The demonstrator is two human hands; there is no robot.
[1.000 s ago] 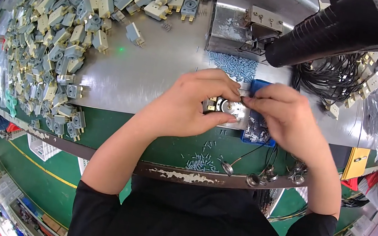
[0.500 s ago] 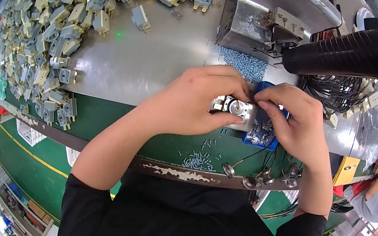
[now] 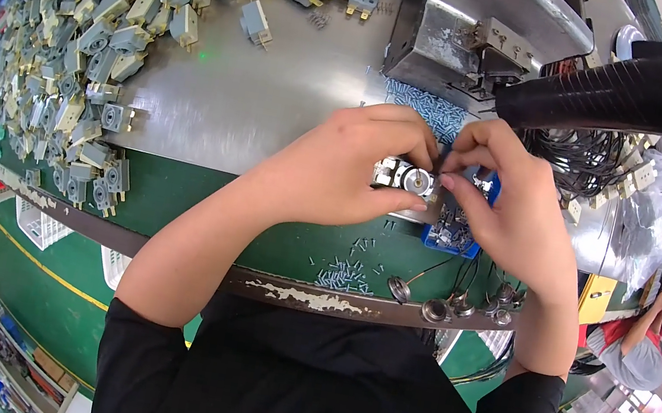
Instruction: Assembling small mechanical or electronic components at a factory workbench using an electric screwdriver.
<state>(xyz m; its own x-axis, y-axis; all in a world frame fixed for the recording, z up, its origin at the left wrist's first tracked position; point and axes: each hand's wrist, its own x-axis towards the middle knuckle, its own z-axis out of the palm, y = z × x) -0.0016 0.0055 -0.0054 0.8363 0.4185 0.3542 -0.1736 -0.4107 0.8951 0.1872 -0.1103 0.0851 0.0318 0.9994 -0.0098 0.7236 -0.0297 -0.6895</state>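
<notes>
Block heap left of the assembly, tray right.

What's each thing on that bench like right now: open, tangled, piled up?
Silver metal part: held in the left hand's grip
Right hand's grip: fingertips close together, contents unclear
Open-topped blue plastic tray: holding small metal pieces
Pale-blue metal screws: loose, heaped
Grey-and-cream plastic blocks: piled
Thin black wires: tangled
Clear plastic bag: crumpled
</notes>
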